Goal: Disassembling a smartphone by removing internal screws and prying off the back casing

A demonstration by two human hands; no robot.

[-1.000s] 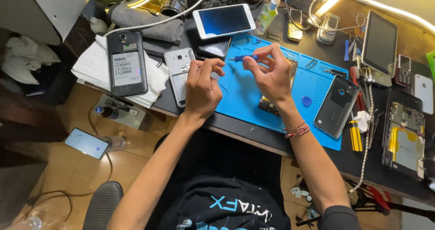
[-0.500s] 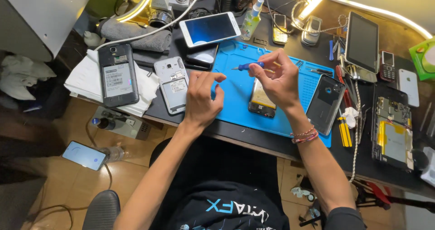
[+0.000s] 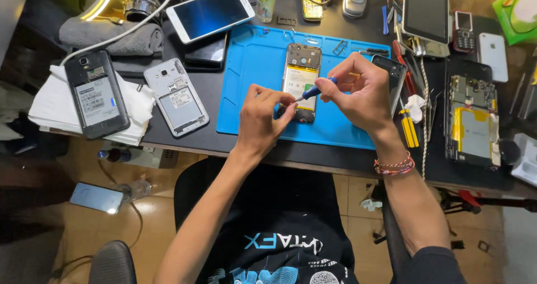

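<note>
Unscrewing, by the look of it | right hand (image 3: 361,91) pinches blue screwdriver (image 3: 315,89), tip at left hand's (image 3: 263,113) closed fingertips | opened phone (image 3: 301,81) on blue mat (image 3: 251,77), 12 o'clock of hands | next move needs a steady tip.

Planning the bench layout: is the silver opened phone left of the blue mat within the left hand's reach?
Probably yes. The left hand sits over the blue silicone mat, and only bare black desk lies between it and the silver back-off phone; nothing blocks the way.
</note>
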